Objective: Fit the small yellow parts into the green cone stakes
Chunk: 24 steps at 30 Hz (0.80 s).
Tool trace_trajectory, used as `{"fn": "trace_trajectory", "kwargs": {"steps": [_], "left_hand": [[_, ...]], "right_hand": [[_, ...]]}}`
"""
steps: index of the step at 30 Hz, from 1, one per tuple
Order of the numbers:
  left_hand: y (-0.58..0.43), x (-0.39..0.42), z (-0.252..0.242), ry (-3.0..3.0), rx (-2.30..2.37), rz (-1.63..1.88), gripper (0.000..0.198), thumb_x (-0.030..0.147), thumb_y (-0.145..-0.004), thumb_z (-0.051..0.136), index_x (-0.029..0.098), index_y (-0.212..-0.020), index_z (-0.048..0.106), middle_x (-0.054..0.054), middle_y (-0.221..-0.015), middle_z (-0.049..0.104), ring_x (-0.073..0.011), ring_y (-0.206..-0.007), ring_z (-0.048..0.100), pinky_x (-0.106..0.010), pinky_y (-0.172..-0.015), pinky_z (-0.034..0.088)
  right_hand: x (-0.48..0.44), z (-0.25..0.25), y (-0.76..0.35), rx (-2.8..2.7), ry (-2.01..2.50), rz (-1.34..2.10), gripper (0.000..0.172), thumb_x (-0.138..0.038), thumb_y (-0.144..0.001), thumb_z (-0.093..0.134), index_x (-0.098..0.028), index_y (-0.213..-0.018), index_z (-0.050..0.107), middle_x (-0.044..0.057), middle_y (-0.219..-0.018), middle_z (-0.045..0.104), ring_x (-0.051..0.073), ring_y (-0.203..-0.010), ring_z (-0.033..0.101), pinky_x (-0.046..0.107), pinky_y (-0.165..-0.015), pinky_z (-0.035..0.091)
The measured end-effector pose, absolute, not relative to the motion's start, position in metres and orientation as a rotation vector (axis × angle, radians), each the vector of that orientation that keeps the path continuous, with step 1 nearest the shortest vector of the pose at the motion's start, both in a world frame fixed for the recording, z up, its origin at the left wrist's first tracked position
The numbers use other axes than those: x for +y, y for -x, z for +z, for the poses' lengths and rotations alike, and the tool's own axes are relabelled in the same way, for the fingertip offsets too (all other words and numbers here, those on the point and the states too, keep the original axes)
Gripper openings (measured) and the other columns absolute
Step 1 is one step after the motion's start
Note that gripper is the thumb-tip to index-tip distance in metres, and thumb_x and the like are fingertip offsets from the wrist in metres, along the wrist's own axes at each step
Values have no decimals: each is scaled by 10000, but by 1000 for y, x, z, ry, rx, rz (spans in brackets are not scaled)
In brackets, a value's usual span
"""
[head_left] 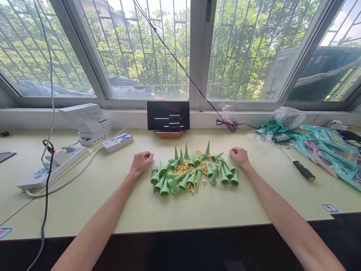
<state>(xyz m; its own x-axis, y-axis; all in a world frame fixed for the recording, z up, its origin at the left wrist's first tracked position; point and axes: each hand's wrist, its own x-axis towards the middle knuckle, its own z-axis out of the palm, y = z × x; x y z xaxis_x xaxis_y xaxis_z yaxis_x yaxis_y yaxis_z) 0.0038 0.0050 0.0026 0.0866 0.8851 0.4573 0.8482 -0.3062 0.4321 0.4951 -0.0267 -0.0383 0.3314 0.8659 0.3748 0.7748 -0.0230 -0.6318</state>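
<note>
A heap of several green plastic cone spikes [191, 171] lies on the pale table [113, 199] in front of me, mixed with small tan pieces [186, 165]. My left hand [141, 162] rests on the table just left of the heap, fingers curled into a loose fist, with nothing visible in it. My right hand [239, 156] rests just right of the heap, fingers likewise curled under. Neither hand touches the cones.
A phone [168, 115] stands on a stand against the window sill behind the heap. White boxes [87, 122] and a power strip [53, 165] with cables lie at left. A screwdriver [301, 169] and bagged teal plastic parts [327, 148] lie at right.
</note>
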Motion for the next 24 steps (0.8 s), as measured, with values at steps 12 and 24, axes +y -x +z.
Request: {"fn": "trace_trajectory", "kwargs": {"steps": [12, 24], "left_hand": [[-2, 5, 0, -2285, 1811, 1025, 350, 432, -810, 466, 186, -632, 641, -31, -632, 666, -164, -599, 549, -269, -637, 398], [-5, 2, 3, -2254, 1810, 1016, 331, 420, -805, 475, 187, -645, 648, -32, -643, 674, -168, -604, 562, -272, -652, 404]], "right_hand": [[-28, -37, -494, -1464, 1804, 161, 254, -346, -728, 485, -184, -699, 678, 58, -655, 689, 196, -658, 607, 298, -708, 442], [-29, -34, -491, -1451, 1839, 143, 256, -340, -729, 502, -172, -731, 695, 64, -696, 691, 192, -690, 609, 284, -687, 424]]}}
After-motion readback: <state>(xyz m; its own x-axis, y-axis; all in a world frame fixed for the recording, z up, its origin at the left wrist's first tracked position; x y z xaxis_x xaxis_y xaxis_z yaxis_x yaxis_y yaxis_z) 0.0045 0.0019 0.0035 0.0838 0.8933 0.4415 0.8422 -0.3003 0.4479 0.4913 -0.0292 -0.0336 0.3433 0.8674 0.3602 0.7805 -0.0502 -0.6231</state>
